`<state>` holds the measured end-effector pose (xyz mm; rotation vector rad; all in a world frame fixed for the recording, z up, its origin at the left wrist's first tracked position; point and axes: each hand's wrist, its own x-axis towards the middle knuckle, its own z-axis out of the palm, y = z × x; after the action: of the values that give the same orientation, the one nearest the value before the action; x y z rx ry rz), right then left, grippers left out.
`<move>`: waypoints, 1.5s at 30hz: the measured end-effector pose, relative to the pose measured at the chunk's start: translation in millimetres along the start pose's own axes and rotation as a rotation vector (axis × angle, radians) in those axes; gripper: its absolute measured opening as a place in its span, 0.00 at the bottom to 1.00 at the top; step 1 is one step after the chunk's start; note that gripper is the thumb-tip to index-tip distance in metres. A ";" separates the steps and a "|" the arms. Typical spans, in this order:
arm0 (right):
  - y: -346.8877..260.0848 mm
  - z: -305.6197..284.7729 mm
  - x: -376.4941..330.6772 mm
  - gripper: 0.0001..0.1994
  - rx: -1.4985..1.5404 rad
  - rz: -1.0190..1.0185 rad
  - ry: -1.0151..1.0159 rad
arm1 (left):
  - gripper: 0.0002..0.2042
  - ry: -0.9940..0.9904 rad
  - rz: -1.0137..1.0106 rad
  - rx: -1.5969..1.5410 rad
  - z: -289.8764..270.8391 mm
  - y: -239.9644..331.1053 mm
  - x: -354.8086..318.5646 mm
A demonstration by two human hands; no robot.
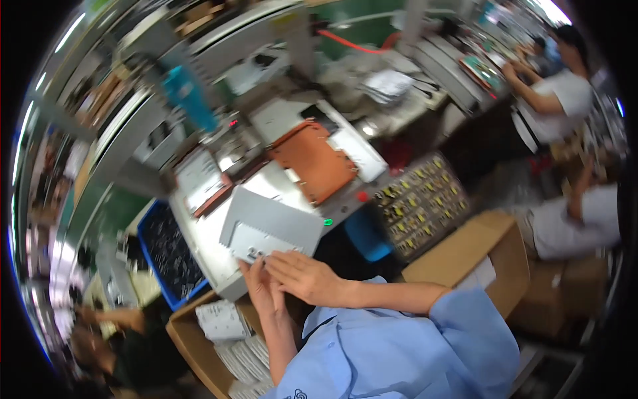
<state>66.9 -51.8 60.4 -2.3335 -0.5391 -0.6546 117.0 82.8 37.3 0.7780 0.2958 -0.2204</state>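
Observation:
My left hand (264,290) and my right hand (304,276) meet at the near edge of a pale grey plate (282,223) with a toothed edge. The fingers of both hands are drawn together around something too small and blurred to name. Small dark bits (253,253) lie on the plate just beyond the fingertips. The plate rests on a white work surface (193,229). Past it lies an orange-brown tray (312,159) with small clips along its edges.
A blue bin (143,229) of black parts stands at left. Below it, an open carton (189,332) holds stacked white packs. At right are a tray of small yellow-and-metal parts (419,206) and another open carton (458,259). A blue cylinder (189,96) stands behind. Other people work on both sides.

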 end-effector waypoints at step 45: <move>77.3 45.5 -662.5 0.15 0.002 2.237 -0.119 | 0.20 -0.278 -0.874 0.687 79.2 -194.5 -128.6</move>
<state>-402.3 -210.7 -388.5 -1.5077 1.7926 0.5801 -47.9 -97.6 7.3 1.2411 0.2811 -1.2935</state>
